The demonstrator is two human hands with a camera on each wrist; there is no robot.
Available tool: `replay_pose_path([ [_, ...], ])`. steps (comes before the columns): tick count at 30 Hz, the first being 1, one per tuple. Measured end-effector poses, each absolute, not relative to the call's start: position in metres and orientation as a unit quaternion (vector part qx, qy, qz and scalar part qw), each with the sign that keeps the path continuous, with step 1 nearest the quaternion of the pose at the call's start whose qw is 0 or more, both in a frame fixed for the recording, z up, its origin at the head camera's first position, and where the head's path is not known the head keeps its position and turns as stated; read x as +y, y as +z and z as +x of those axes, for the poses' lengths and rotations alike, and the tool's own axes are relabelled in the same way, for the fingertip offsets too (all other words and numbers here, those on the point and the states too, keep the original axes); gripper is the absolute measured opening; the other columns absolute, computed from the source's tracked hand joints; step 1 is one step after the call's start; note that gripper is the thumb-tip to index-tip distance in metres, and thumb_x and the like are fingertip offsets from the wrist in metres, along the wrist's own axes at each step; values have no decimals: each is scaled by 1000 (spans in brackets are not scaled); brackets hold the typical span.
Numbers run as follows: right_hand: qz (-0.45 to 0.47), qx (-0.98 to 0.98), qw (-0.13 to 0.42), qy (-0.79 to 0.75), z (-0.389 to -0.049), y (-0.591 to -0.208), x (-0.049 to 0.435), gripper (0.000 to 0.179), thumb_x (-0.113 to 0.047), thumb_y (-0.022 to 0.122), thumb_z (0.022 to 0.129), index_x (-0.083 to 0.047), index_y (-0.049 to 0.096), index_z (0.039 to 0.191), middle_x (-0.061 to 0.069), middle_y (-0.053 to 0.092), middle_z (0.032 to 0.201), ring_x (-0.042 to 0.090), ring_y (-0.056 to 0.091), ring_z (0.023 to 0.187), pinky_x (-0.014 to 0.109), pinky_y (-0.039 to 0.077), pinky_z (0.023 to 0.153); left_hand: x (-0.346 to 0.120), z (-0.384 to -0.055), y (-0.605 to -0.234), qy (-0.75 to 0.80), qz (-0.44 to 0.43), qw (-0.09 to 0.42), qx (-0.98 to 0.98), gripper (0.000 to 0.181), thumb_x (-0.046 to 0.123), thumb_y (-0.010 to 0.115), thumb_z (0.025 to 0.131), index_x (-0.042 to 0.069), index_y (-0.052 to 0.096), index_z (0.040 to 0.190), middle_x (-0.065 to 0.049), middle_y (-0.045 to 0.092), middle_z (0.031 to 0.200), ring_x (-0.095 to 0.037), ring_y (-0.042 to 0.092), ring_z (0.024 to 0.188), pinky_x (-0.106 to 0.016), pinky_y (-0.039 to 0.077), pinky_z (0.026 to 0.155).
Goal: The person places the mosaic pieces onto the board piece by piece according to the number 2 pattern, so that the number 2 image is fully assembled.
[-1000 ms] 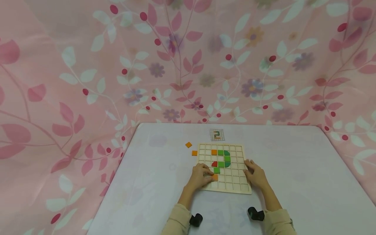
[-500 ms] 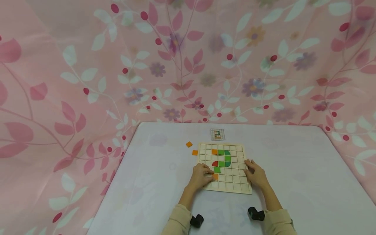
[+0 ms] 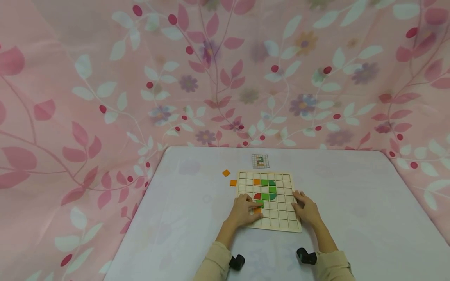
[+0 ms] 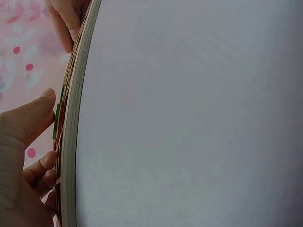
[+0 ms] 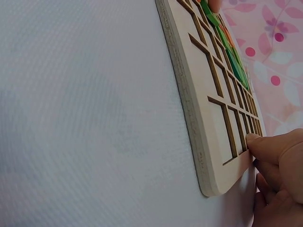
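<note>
A pale wooden grid board [image 3: 281,220] lies on the table with coloured tiles set in its cells. My left hand [image 3: 241,210] is over its left side, forefinger touching a green square tile [image 3: 261,201] and thumb below an orange square tile [image 3: 257,210]. Finger and thumb stand apart, with the orange tile showing between them. In the left wrist view, the thumb [image 4: 35,111] is beside the board's edge. My right hand [image 3: 306,210] holds the right edge, its thumb [image 5: 265,144] on the rim and other fingers curled beside it in the right wrist view.
Two loose orange tiles [image 3: 226,173] lie at the board's upper left, one right by its edge. Behind the board is a small pattern card [image 3: 260,160] showing a 2 on a grid. A floral pink cloth [image 3: 225,78] hangs beyond the white table [image 3: 369,195].
My left hand has shifted slightly right and up, its forefinger moving onto the green tile while the thumb spreads away below the orange one. The right hand stays at the board's edge.
</note>
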State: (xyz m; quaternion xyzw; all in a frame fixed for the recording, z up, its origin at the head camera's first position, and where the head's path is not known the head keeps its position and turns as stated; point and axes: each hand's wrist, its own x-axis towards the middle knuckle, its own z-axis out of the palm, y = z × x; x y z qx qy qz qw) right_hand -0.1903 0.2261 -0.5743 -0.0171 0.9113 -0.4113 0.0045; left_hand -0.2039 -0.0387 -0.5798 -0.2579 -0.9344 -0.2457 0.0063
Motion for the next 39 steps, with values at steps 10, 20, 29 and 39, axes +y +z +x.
replay_pose_path([
  [10,-13,910,6,-413,-189,-573,225,47,-1,56,88,11,44,132,30,36,139,47,27,133,57,21,107,-34,-205,-586,-305,-234,60,-921,19,34,72,81,22,76,95,5,53,88,-9,43,83,-26,29,73],
  [20,-12,908,10,-419,-188,-572,225,47,-1,56,88,11,44,132,29,35,139,47,26,133,57,21,107,-18,-207,-590,-308,-176,122,-927,23,37,77,74,17,72,84,6,60,80,-13,52,85,-29,29,71],
  [29,-13,908,13,-418,-189,-572,224,47,-2,55,89,11,43,133,29,35,140,46,24,134,56,20,107,-14,-208,-588,-288,-144,148,-935,13,24,74,74,18,63,71,7,60,76,-14,53,79,-26,30,68],
  [39,-16,907,4,-420,-188,-573,226,46,-2,56,89,11,44,132,30,36,139,47,26,133,58,21,106,-20,-209,-589,-320,-151,136,-925,28,23,76,75,8,71,98,-2,61,93,-18,56,89,-33,38,76],
])
